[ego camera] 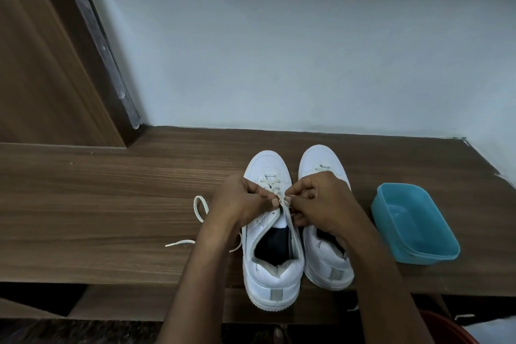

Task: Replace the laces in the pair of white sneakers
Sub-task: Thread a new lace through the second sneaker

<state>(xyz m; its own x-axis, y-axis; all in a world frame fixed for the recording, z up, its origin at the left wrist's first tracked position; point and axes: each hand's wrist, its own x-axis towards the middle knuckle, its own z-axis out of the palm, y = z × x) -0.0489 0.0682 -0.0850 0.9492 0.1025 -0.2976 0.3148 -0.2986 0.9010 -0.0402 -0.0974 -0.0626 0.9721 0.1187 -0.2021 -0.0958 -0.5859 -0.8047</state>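
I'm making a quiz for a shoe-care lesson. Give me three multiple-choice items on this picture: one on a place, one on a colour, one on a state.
1. Where does the tub stand?
A. to the right of the right sneaker
B. to the left of both sneakers
C. inside a sneaker

2. What colour is the tub?
A. red
B. blue
C. white

3. What are the left hand and right hand doing?
A. hanging idle
B. pinching the lace over the left sneaker
C. lifting the tub

Answers: A, the tub stands just past the right sneaker. B, its walls and floor are blue. B, the fingertips of both hands meet on the lace at the eyelets.
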